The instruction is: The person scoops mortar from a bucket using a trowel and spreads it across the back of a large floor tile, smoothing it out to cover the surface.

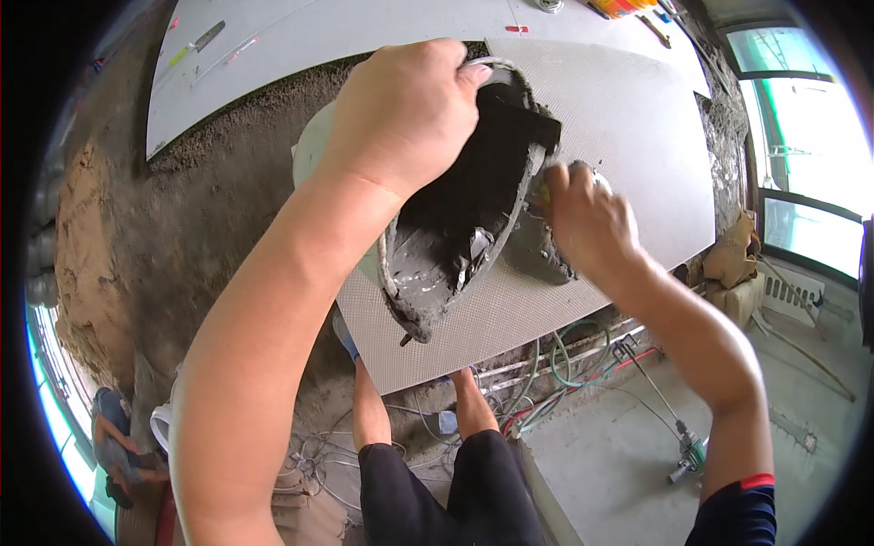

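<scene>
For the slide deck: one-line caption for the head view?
Left hand tips a mortar-caked bucket over a gridded tile back while the right hand spreads grey mortar.

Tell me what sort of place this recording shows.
Likely a room under renovation, during floor tiling: a large tile lies back-up over a raw mortar bed, the left hand tips a mortar-caked bucket, and hoses trail across bare concrete.

Your scene is bright, lit by daylight. The window [801, 136] at far right is blown out to white-green glare; a second overexposed strip shows at near left. Light falls evenly on the pale tile [628, 136], with little glare there. Your left hand [405, 114] casts soft shadow into the dark bucket [464, 218]. Fisheye bending is strong: straight edges curve toward the rim, and black vignette fills the corners. Your near forearms look slightly soft; the centre is sharp.
</scene>
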`<control>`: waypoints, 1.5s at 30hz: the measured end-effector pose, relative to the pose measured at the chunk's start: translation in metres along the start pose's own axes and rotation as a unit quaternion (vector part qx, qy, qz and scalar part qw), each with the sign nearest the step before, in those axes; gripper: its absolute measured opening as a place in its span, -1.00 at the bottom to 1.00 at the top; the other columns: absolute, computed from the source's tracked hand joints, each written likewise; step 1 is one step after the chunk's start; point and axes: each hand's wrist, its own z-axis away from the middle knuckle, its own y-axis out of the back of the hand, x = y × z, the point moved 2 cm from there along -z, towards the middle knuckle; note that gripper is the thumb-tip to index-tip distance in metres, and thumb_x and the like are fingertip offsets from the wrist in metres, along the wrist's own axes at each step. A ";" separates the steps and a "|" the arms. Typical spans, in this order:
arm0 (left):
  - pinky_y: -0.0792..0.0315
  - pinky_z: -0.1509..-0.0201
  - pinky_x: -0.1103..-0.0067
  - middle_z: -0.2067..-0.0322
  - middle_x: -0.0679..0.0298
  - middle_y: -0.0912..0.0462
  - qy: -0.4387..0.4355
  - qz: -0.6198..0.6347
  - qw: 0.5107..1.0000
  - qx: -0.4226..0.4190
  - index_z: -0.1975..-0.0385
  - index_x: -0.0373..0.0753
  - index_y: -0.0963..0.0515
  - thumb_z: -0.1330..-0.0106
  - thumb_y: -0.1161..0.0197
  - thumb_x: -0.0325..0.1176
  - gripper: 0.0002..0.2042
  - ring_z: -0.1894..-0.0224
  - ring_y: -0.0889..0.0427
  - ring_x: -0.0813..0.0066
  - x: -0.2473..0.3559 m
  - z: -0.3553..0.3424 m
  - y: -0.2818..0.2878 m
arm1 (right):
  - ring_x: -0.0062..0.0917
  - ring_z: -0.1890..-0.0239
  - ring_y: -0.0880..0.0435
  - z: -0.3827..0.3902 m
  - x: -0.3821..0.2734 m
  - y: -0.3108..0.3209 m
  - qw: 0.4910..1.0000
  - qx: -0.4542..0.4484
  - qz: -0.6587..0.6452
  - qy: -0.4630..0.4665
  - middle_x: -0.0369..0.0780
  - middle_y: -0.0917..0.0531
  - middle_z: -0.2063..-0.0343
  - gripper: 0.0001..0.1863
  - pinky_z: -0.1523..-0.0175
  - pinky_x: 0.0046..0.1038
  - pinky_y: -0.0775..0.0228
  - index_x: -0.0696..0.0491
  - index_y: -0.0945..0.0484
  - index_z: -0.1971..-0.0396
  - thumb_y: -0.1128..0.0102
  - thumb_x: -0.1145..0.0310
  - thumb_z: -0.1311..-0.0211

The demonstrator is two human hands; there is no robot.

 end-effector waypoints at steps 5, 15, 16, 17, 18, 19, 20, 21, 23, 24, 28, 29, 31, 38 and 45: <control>-0.35 0.46 0.28 0.69 0.01 -0.47 -0.039 0.018 0.999 -0.032 0.58 -0.32 -0.46 -0.33 -0.19 -0.17 -0.65 0.58 -0.49 0.00 0.001 0.001 -0.008 | -0.11 0.23 -0.70 -0.030 0.007 -0.022 0.975 -0.217 -0.042 -0.025 0.08 -0.64 0.27 -0.74 0.19 -0.14 -0.54 0.16 -0.37 0.09 0.04 0.35 -0.30; -0.20 0.58 0.49 0.78 0.19 -0.32 0.020 0.039 0.995 -0.086 0.65 -0.30 -0.39 -0.31 -0.27 -0.14 -0.60 0.73 -0.27 0.39 -0.003 0.021 0.024 | -0.23 0.54 -0.70 0.002 -0.050 -0.031 0.818 -0.449 -0.355 -0.056 0.02 -0.66 0.51 -0.65 0.49 -0.23 -0.57 0.18 -0.47 0.08 -0.01 0.27 -0.23; -0.17 0.59 0.53 0.79 0.24 -0.28 0.015 0.042 0.996 -0.082 0.65 -0.29 -0.37 -0.30 -0.29 -0.14 -0.59 0.72 -0.20 0.49 -0.002 0.024 0.025 | -0.26 0.62 -0.69 0.007 -0.054 -0.035 0.810 -0.443 -0.379 -0.061 0.00 -0.65 0.57 -0.70 0.58 -0.25 -0.54 0.16 -0.49 0.15 -0.01 0.28 -0.22; -0.17 0.59 0.53 0.79 0.24 -0.28 0.008 0.041 0.995 -0.086 0.65 -0.29 -0.37 -0.30 -0.29 -0.14 -0.59 0.72 -0.20 0.49 -0.004 0.024 0.027 | -0.31 0.61 -0.69 0.011 -0.058 -0.048 0.801 -0.456 -0.384 -0.062 -0.04 -0.64 0.62 -0.71 0.56 -0.26 -0.55 0.17 -0.50 0.19 0.01 0.29 -0.22; -0.16 0.59 0.55 0.78 0.28 -0.26 -0.057 0.040 0.996 -0.055 0.64 -0.30 -0.36 -0.29 -0.30 -0.16 -0.60 0.70 -0.18 0.53 -0.004 0.025 0.028 | -0.38 0.67 -0.65 0.016 -0.061 -0.047 0.806 -0.425 -0.408 -0.060 -0.09 -0.60 0.67 -0.75 0.58 -0.30 -0.51 0.16 -0.51 0.26 0.01 0.29 -0.23; -0.15 0.58 0.56 0.78 0.30 -0.26 -0.093 0.038 0.994 -0.044 0.64 -0.30 -0.36 -0.28 -0.31 -0.18 -0.61 0.69 -0.17 0.55 -0.005 0.026 0.028 | -0.42 0.68 -0.62 0.019 -0.064 -0.052 0.797 -0.421 -0.431 -0.046 -0.13 -0.57 0.69 -0.75 0.60 -0.33 -0.48 0.15 -0.51 0.28 0.00 0.28 -0.23; -0.15 0.58 0.57 0.78 0.31 -0.25 -0.128 0.039 0.990 -0.033 0.64 -0.30 -0.36 -0.28 -0.32 -0.19 -0.61 0.69 -0.16 0.57 -0.002 0.026 0.027 | -0.46 0.70 -0.58 0.025 -0.065 -0.059 0.787 -0.417 -0.453 -0.035 -0.16 -0.55 0.70 -0.76 0.61 -0.36 -0.45 0.15 -0.50 0.30 -0.02 0.26 -0.23; -0.13 0.58 0.60 0.77 0.35 -0.24 -0.048 0.060 0.996 -0.046 0.63 -0.30 -0.35 -0.28 -0.34 -0.22 -0.62 0.66 -0.15 0.62 -0.001 0.030 0.026 | -0.48 0.69 -0.56 0.030 -0.068 -0.066 0.738 -0.454 -0.493 -0.075 -0.19 -0.54 0.71 -0.76 0.61 -0.38 -0.42 0.15 -0.50 0.33 -0.03 0.26 -0.23; -0.11 0.56 0.68 0.73 0.42 -0.23 0.046 0.086 0.993 -0.060 0.63 -0.30 -0.35 -0.28 -0.35 -0.30 -0.64 0.62 -0.13 0.71 0.003 0.038 0.029 | -0.54 0.66 -0.55 0.041 -0.082 -0.076 0.669 -0.480 -0.558 -0.101 -0.24 -0.54 0.71 -0.73 0.59 -0.39 -0.39 0.15 -0.51 0.38 -0.07 0.21 -0.22; -0.17 0.62 0.58 0.77 0.24 -0.27 0.043 0.094 0.994 -0.044 0.65 -0.30 -0.35 -0.24 -0.37 -0.29 -0.64 0.72 -0.18 0.49 0.002 0.044 0.030 | -0.54 0.66 -0.54 0.041 -0.092 -0.065 0.661 -0.493 -0.558 -0.098 -0.23 -0.55 0.71 -0.71 0.55 -0.38 -0.40 0.16 -0.52 0.43 -0.07 0.21 -0.21; -0.13 0.59 0.67 0.73 0.38 -0.24 0.044 0.043 0.998 -0.026 0.64 -0.28 -0.36 -0.25 -0.38 -0.38 -0.67 0.64 -0.15 0.68 0.015 0.071 0.038 | -0.55 0.66 -0.56 0.053 -0.110 -0.077 0.621 -0.484 -0.611 -0.084 -0.23 -0.56 0.73 -0.69 0.54 -0.39 -0.39 0.17 -0.54 0.52 -0.07 0.21 -0.19; -0.12 0.58 0.68 0.71 0.40 -0.25 0.047 0.049 0.998 -0.017 0.64 -0.28 -0.38 -0.25 -0.38 -0.40 -0.69 0.63 -0.15 0.68 0.013 0.082 0.038 | -0.49 0.65 -0.60 0.057 -0.114 -0.079 0.619 -0.471 -0.624 -0.078 -0.18 -0.60 0.72 -0.66 0.51 -0.37 -0.44 0.20 -0.57 0.55 -0.08 0.21 -0.20; -0.12 0.57 0.68 0.70 0.40 -0.24 0.072 0.055 0.996 -0.012 0.62 -0.28 -0.36 -0.26 -0.37 -0.40 -0.69 0.61 -0.14 0.66 0.017 0.102 0.033 | -0.43 0.61 -0.66 0.061 -0.124 -0.079 0.605 -0.449 -0.656 -0.051 -0.14 -0.63 0.70 -0.63 0.47 -0.35 -0.50 0.23 -0.61 0.57 -0.10 0.21 -0.21; -0.12 0.48 0.69 0.61 0.38 -0.29 0.050 0.038 0.998 -0.008 0.56 -0.31 -0.32 -0.31 -0.28 -0.49 -0.73 0.54 -0.18 0.62 0.037 0.139 0.022 | -0.31 0.42 -0.68 0.067 -0.149 -0.095 0.635 -0.319 -0.703 0.012 -0.08 -0.65 0.53 -0.65 0.28 -0.29 -0.49 0.19 -0.51 0.24 -0.19 0.19 -0.18; -0.10 0.44 0.69 0.57 0.42 -0.26 0.068 -0.027 0.997 0.010 0.55 -0.27 -0.26 -0.42 -0.16 -0.46 -0.72 0.51 -0.16 0.67 0.039 0.153 0.021 | -0.30 0.43 -0.65 0.073 -0.142 -0.086 0.542 -0.337 -0.770 0.027 -0.08 -0.64 0.53 -0.64 0.25 -0.31 -0.47 0.16 -0.48 0.19 -0.21 0.19 -0.15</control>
